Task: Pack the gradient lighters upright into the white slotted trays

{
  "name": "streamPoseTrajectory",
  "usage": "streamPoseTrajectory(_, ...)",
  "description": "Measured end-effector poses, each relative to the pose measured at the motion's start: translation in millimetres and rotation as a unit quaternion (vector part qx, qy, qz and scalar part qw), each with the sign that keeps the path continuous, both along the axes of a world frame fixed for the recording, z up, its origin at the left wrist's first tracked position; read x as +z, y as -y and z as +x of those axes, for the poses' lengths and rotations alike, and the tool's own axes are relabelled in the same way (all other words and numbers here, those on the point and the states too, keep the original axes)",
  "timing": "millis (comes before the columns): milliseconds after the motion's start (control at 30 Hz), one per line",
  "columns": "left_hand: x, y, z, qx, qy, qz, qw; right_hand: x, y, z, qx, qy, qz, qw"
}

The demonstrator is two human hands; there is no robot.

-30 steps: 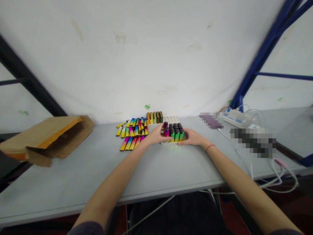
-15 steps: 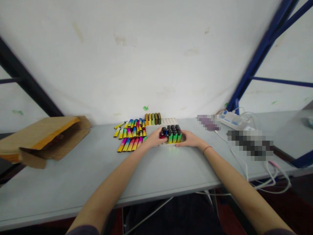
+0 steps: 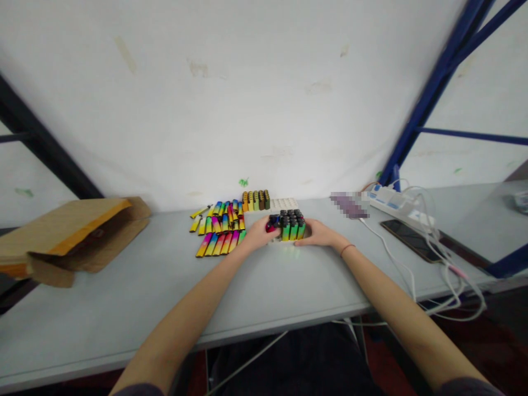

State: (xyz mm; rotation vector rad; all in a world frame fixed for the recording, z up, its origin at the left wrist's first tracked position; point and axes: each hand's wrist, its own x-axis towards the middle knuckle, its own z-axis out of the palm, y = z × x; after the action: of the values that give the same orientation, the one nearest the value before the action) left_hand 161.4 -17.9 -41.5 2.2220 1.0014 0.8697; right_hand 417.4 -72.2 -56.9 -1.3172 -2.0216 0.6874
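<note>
Upright lighters (image 3: 293, 228) with black tops and green-yellow bodies stand close together in a pale tray (image 3: 275, 241) in front of me. My left hand (image 3: 259, 233) is at the tray's left side, its fingers closed around a dark-topped red lighter (image 3: 271, 225); its fingertips are partly hidden. On the other side, my right hand (image 3: 319, 233) grips the right edge of the tray, thumb toward the front. Left of my left hand lie several loose rainbow-coloured lighters (image 3: 220, 243) in rough rows.
Behind the tray, more upright lighters (image 3: 256, 201) stand beside a white holed tray (image 3: 284, 204). An open cardboard box (image 3: 82, 225) sits at the left. To the right are a phone (image 3: 410, 240), a power strip (image 3: 398, 204), white cables (image 3: 396, 256) and a blurred purple item (image 3: 350, 205).
The view has shifted slightly. Both hands stay at the tray, with only small finger movement visible at the left hand.
</note>
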Motion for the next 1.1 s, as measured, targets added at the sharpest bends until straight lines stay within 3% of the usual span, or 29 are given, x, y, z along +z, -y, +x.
streamPoseTrajectory(300,-1.6,5,9,0.104,0.080,-0.020,0.991,-2.4,-2,2,0.006,0.006,0.003,1.000)
streamPoseTrajectory(467,-1.2,8,11,0.077,0.090,-0.035,0.992,-0.6,-1,1,0.006,0.002,0.001,1.000)
streamPoseTrajectory(600,10.6,7,8,0.101,0.115,-0.061,0.986,-1.3,-1,1,0.004,-0.005,-0.007,1.000)
streamPoseTrajectory(733,36.7,-6,-26,0.166,0.140,-0.049,0.975,-3.1,-1,2,0.004,-0.010,-0.015,1.000)
streamPoseTrajectory(867,57.2,-24,-84,0.217,0.015,-0.057,0.974,-5.8,-3,4,0.002,0.001,-0.006,1.000)
streamPoseTrajectory(967,59.3,-33,-118,0.261,-0.111,-0.086,0.955,-7.7,-5,6,0.000,0.010,-0.001,1.000)
streamPoseTrajectory(1100,53.7,-32,-129,0.279,-0.206,-0.074,0.935,-8.0,-6,8,-0.013,0.024,-0.001,1.000)
